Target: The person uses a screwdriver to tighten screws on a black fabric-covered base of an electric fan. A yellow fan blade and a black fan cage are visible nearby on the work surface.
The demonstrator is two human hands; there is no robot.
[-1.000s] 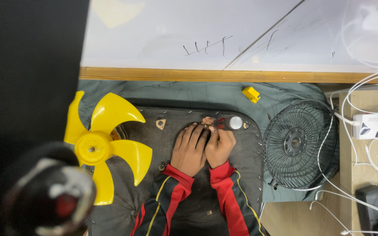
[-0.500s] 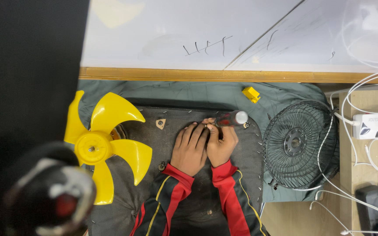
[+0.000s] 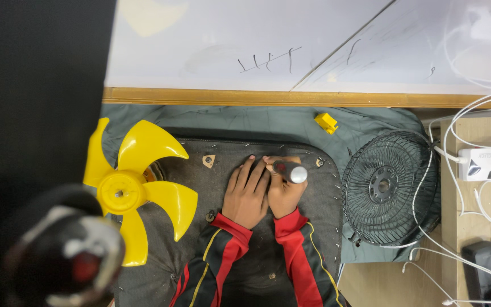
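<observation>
The head view looks straight down at two hands side by side on a dark, dusty round panel (image 3: 313, 227) with small screws along its edge. The right hand (image 3: 284, 193) is clenched around a screwdriver with a dark handle and a silver end cap (image 3: 290, 170), and its grip is tight, with the tool pointing down at the panel. The left hand (image 3: 248, 193) lies flat and open on the panel, fingers spread, just beside the right hand and touching it. Both arms wear black sleeves with red and yellow stripes (image 3: 296, 256).

A small tan triangle-shaped piece (image 3: 208, 161) sits on the panel near the left hand. A yellow plastic fan blade with five wings (image 3: 137, 190) lies to the left, over the panel's edge. A black wire fan guard (image 3: 386, 187) lies to the right. All of it rests on a grey-green cloth (image 3: 245, 120). A small yellow plastic block (image 3: 326, 122) sits on the cloth above the hands. White cables and a white power strip (image 3: 487, 164) lie on the wooden desk (image 3: 484, 210) at the far right.
</observation>
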